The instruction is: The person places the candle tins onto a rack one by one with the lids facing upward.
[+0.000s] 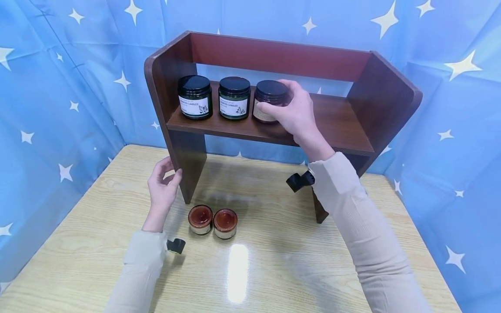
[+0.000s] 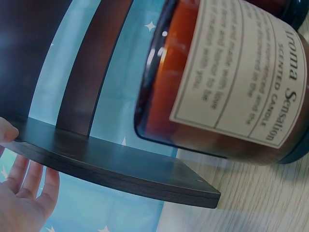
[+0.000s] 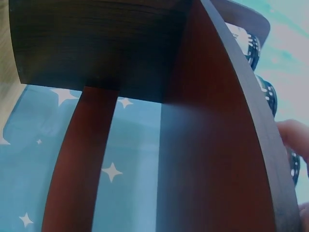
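Note:
My right hand [image 1: 299, 111] grips an amber scented candle jar [image 1: 270, 89] with a black lid, upright on the shelf board. Only the fingertips [image 3: 293, 137] of that hand show at the right wrist view's edge. Left of it stand a green candle jar [image 1: 234, 99] and another green candle jar [image 1: 195, 98], both black-lidded and white-labelled. My left hand [image 1: 162, 184] holds the front edge of the wooden shelf's left side panel [image 2: 120, 166], thumb on one side and fingers on the other.
Two smaller-looking amber candle jars [image 1: 200, 219] [image 1: 225, 224] stand side by side on the wooden table [image 1: 274, 269], seemingly upside down. The brown shelf's right side panel [image 1: 383, 100] rises at the right. A blue star-patterned curtain [image 1: 250, 17] hangs behind.

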### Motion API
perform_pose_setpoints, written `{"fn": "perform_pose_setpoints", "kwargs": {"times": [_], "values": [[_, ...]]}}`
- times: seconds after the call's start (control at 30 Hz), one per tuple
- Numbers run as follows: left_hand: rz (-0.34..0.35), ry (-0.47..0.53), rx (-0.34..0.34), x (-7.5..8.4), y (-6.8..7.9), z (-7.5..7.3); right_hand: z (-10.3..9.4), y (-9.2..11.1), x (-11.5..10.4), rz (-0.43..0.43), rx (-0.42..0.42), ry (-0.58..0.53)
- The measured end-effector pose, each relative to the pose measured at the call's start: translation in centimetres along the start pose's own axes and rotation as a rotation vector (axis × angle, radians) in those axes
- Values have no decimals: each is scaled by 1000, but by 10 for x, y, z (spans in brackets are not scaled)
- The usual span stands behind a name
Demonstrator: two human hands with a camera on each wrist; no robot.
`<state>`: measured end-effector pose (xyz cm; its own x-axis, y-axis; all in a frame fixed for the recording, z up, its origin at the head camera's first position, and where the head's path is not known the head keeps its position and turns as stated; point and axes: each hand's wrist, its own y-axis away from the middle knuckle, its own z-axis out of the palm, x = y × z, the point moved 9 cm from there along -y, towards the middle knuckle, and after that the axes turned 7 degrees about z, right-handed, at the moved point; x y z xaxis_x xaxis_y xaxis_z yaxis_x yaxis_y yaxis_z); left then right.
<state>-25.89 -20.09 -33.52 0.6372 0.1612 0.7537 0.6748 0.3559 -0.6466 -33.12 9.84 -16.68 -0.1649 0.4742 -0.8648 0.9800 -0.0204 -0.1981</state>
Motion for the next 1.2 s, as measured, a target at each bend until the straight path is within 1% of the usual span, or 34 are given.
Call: {"fn": "perform_pose_setpoints", "kwargs": {"times": [0.2,0.3,0.43,0.53,0.73,0.87,0.93,1.1,1.2], "values": [[4,4,-2,-2,0,-1,-4,7,2,21,-22,-8],[3,10,2,-12,0,-2,-8,12,3,11,-5,-14],[-1,6,9,-27,0,-5,-13,20,2,-32,25,9],[2,2,11,-30,0,-6,-17,26,2,-58,42,7],[11,2,10,-30,0,-7,-23,38,1,-127,73,-19],[7,5,11,-29,-1,-6,-25,46,0,-159,77,-48],[7,9,6,-23,-1,-4,-25,50,-1,-175,76,-63],[10,7,-9,-4,-1,0,-24,64,-4,-226,63,-94],[11,6,-5,-13,0,-2,-22,73,-6,-251,40,-120]]}}
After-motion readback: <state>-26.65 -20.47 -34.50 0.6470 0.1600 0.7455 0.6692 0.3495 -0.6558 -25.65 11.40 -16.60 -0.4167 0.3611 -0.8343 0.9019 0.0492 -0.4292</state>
